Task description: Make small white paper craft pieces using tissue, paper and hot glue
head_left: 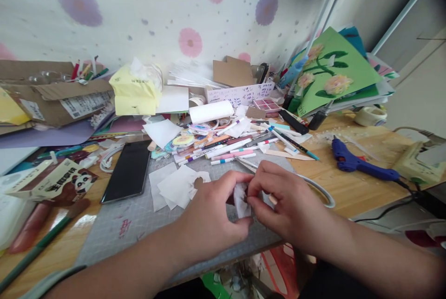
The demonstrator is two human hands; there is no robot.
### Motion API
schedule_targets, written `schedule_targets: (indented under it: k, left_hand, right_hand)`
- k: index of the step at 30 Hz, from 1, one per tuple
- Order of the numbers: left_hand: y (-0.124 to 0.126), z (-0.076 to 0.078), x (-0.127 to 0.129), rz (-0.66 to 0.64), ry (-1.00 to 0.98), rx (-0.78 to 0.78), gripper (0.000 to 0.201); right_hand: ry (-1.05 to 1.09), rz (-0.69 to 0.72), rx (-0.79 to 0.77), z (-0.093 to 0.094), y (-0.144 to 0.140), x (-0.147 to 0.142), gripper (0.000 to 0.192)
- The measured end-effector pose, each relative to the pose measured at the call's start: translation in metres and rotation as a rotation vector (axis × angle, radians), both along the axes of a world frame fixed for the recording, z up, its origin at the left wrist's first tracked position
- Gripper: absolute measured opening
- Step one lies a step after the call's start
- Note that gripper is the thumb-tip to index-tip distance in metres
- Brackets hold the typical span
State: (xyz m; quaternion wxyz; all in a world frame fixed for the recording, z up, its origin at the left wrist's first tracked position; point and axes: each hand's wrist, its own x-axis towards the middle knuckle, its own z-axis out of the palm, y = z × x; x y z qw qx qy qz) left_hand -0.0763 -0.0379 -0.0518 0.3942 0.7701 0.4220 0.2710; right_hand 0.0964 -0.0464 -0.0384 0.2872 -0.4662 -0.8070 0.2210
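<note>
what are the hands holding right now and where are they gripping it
Both hands, left hand and right hand, pinch a small white tissue piece by its edges.

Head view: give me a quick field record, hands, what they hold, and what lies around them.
left hand: pinching a small white paper piece
right hand: fingers on the same piece, thin stick under the fingers
surface: grey cutting mat
left of hands: white paper scraps, black phone
behind hands: pile of marker pens
right: blue glue gun
</note>
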Motion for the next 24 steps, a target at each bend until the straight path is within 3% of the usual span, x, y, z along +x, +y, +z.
schedule_targets:
  k: [9, 15, 18, 20, 24]
  left_hand:
    - [0.008, -0.001, -0.004, 0.018, -0.23, -0.283, 0.053]
    - [0.015, -0.004, -0.005, -0.061, -0.434, -0.503, 0.057]
    - [0.018, -0.005, -0.005, -0.03, -0.493, -0.649, 0.06]
    - [0.019, -0.005, -0.004, 0.014, -0.547, -0.673, 0.056]
    - [0.02, -0.007, -0.001, 0.096, -0.628, -0.716, 0.028]
  right_hand:
    - [0.096, 0.101, -0.08, 0.016, -0.003, 0.028, 0.013]
    - [0.511, 0.052, -0.556, 0.01, -0.003, 0.068, 0.017]
    - [0.721, 0.012, -0.676, 0.006, -0.002, 0.081, 0.017]
    - [0.784, -0.001, -0.7, 0.006, -0.001, 0.088, 0.018]
    - [0.859, -0.053, -0.683, 0.008, -0.001, 0.1, 0.02]
